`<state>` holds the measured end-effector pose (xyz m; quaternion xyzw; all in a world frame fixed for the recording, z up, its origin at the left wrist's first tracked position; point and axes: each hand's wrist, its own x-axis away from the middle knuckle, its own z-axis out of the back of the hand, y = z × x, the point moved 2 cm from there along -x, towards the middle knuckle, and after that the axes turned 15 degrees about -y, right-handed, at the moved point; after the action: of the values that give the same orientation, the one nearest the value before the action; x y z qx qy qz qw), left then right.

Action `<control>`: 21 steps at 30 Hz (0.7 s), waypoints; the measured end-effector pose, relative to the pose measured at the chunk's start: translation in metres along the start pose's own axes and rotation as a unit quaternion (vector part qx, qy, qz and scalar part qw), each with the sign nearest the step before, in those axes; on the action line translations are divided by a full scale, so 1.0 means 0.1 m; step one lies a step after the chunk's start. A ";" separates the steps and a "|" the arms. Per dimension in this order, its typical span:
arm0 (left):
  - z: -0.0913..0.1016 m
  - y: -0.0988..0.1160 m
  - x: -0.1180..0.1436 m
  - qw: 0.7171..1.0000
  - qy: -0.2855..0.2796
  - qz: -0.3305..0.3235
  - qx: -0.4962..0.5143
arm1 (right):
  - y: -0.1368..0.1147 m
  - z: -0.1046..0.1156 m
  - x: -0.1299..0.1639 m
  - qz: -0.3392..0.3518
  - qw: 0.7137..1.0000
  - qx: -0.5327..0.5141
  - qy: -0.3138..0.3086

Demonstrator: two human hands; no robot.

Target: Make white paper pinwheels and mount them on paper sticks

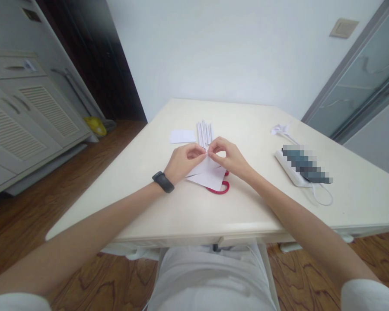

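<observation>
I see my left hand [184,160] and right hand [229,156] pinched together on one corner of the paper [207,175] mid-table, over the red scissors [221,188]. I judge uneven pinching could skew the roll, or nudge the finished rolls [205,132] towards the far edge.

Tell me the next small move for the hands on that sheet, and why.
Probably roll the pinched corner inward. Both the left hand and right hand pinch the far corner of the white paper sheet, which lies over red scissors. Just beyond sit finished rolled paper sticks, suggesting another tight roll is starting.
</observation>
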<state>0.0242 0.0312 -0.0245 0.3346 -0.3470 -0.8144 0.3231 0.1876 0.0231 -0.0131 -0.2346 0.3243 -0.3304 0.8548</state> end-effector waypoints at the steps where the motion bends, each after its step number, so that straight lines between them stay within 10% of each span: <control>1: 0.00 0.00 0.00 1.000 0.003 -0.002 -0.002 | 0.00 0.00 0.00 -0.001 1.000 0.001 0.000; 21: 0.01 0.07 0.02 0.998 0.021 -0.022 -0.059 | -0.03 -0.01 0.01 0.000 1.000 0.018 -0.008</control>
<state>0.0247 0.0266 -0.0194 0.3398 -0.2840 -0.8333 0.3311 0.1862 0.0202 -0.0118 -0.2215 0.3115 -0.3349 0.8612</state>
